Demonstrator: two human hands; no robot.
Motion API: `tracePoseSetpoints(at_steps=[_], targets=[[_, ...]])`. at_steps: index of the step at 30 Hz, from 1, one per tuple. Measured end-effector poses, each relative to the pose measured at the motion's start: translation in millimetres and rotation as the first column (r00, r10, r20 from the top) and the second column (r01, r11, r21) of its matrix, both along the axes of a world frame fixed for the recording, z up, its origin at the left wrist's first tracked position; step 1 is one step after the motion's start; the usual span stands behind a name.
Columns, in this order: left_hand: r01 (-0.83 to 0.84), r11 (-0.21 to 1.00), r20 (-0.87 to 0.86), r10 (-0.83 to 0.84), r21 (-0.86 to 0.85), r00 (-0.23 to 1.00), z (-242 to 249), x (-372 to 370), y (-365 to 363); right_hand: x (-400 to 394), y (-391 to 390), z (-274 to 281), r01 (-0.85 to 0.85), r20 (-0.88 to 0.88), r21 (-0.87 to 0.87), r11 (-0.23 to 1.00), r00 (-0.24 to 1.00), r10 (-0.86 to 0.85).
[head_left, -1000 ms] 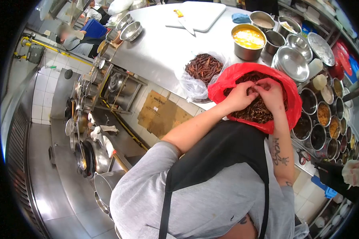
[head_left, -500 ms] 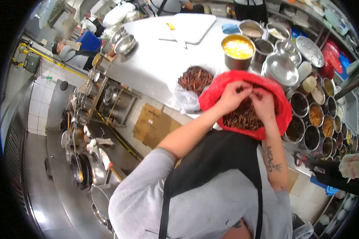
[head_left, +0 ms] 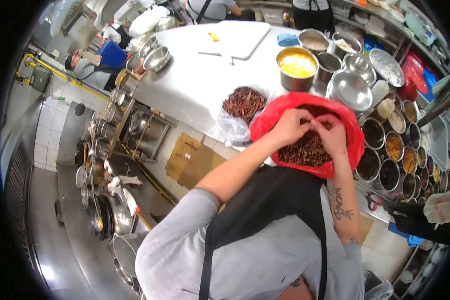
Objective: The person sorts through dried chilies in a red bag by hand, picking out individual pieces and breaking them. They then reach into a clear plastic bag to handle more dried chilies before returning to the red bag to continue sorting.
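Note:
A red plastic bag (head_left: 356, 150) stands open at the table's edge, close against my apron. It is full of dark, dried pods that look like dried chillies (head_left: 305, 152). Over its mouth, my left hand (head_left: 291, 126) and my right hand (head_left: 331, 134) meet with fingertips pinched together. Whatever lies between the fingers is too small and hidden to make out. Just left of the red bag sits a clear plastic bag (head_left: 230, 127), its top spread wide around more dark red dried chillies (head_left: 244, 103).
Behind the bags are a pot with yellow contents (head_left: 297, 67), metal bowls (head_left: 350, 90) and a white cutting board (head_left: 242, 37) with a knife. Several containers of sauces and seasonings (head_left: 394, 145) crowd the right. Flattened cardboard (head_left: 192, 160) lies on the floor. Other people stand beyond the table.
My hands stay pinched together over the red bag, with the fingers slightly shifted and my right forearm turned a little. The view has moved slightly.

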State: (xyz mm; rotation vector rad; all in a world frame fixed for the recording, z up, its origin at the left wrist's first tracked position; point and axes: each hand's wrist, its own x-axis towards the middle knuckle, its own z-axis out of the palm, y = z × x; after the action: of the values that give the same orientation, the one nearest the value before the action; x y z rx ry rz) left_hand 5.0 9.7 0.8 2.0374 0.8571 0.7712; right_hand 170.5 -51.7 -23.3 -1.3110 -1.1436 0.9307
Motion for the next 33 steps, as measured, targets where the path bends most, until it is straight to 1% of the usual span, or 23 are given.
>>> tracePoseSetpoints(at_steps=[2, 3, 6, 7, 10, 11, 13, 14, 15, 16, 17, 18, 20, 21, 23, 24, 25, 26, 27, 28, 29, 32, 33], targets=[[0.025, 1.000, -0.059, -0.025, 0.007, 0.998, 7, 0, 0, 1, 0, 1, -0.012, 0.015, 0.005, 1.000, 1.000, 0.012], [0.002, 1.000, -0.063, -0.004, -0.029, 0.998, 11, 1, -1, 1, 0, 1, -0.006, -0.004, -0.040, 0.999, 1.000, 0.006], [-0.023, 0.997, -0.012, 0.022, -0.071, 1.000, 11, -1, -2, -1, -2, 5, -0.059, -0.212, -0.046, 0.997, 0.976, 0.048], [0.017, 0.999, -0.027, -0.018, -0.044, 0.999, 8, -3, -1, 3, -3, 2, -0.096, -0.295, -0.087, 0.992, 0.953, 0.066], [0.121, 0.988, -0.005, -0.122, -0.095, 0.993, 4, -8, 1, 13, -2, -10, -0.272, -0.490, -0.053, 0.961, 0.845, 0.213], [0.137, 0.984, 0.022, -0.136, -0.116, 0.991, 3, -9, 2, 17, -3, -10, -0.344, -0.511, -0.038, 0.938, 0.813, 0.277], [0.172, 0.972, 0.077, -0.161, -0.158, 0.984, -1, -11, 4, 19, -3, -8, -0.330, -0.527, -0.052, 0.942, 0.811, 0.255], [0.137, 0.973, 0.115, -0.117, -0.186, 0.986, -2, -11, 4, 19, -3, -7, -0.324, -0.535, -0.058, 0.944, 0.809, 0.245], [0.103, 0.971, 0.151, -0.071, -0.214, 0.986, -3, -11, 5, 17, -1, -5, -0.230, -0.297, -0.071, 0.971, 0.934, 0.199], [0.071, 0.968, 0.185, -0.026, -0.242, 0.982, -5, -10, 5, 14, 1, -3, -0.132, -0.040, -0.055, 0.990, 0.991, 0.130], [0.066, 0.944, 0.223, 0.008, -0.322, 0.975, -11, -7, 8, 11, 2, -2, -0.038, 0.217, -0.015, 0.999, 0.975, 0.041], [0.056, 0.883, 0.200, 0.043, -0.466, 0.979, -16, -8, 9, 11, 2, -5, -0.067, 0.386, 0.042, 0.997, 0.921, 0.046], [0.030, 0.698, 0.143, 0.105, -0.716, 0.984, -21, -8, 10, 10, -1, -6, -0.151, 0.686, 0.134, 0.979, 0.727, 0.019], [0.027, 0.704, 0.124, 0.086, -0.710, 0.989, -20, -9, 10, 10, -8, 5, -0.219, 0.695, -0.135, 0.966, 0.674, 0.250], [0.025, 0.711, 0.083, 0.047, -0.702, 0.995, -17, -10, 7, 8, -5, 2, -0.227, 0.702, -0.169, 0.959, 0.655, 0.279], [-0.009, 0.713, 0.062, 0.074, -0.701, 0.995, -14, -11, 8, 12, -4, 0, -0.222, 0.709, -0.196, 0.955, 0.641, 0.294], [-0.027, 0.704, 0.049, 0.088, -0.709, 0.995, -12, -13, 11, 17, 2, -8, -0.236, 0.667, -0.181, 0.955, 0.684, 0.296], [-0.033, 0.693, 0.041, 0.090, -0.720, 0.995, -11, -13, 12, 17, 1, -4, -0.213, 0.683, -0.108, 0.971, 0.694, 0.228], [-0.048, 0.696, 0.035, 0.104, -0.717, 0.994, -5, -13, 14, 24, 3, -10, -0.204, 0.617, -0.098, 0.974, 0.755, 0.221], [-0.065, 0.703, 0.028, 0.120, -0.709, 0.992, -1, -17, 17, 26, 0, -10, -0.134, 0.529, -0.161, 0.978, 0.825, 0.200], [-0.030, 0.695, 0.060, 0.105, -0.718, 0.993, -6, -21, 22, 29, -1, -4, -0.150, 0.504, -0.155, 0.977, 0.838, 0.209], [0.021, 0.711, 0.095, 0.065, -0.703, 0.993, -8, -22, 23, 23, -10, 20, -0.059, 0.432, -0.128, 0.990, 0.895, 0.109], [0.027, 0.721, 0.093, 0.052, -0.693, 0.994, -7, -22, 22, 26, -5, 10, -0.087, 0.357, -0.112, 0.990, 0.926, 0.121]])
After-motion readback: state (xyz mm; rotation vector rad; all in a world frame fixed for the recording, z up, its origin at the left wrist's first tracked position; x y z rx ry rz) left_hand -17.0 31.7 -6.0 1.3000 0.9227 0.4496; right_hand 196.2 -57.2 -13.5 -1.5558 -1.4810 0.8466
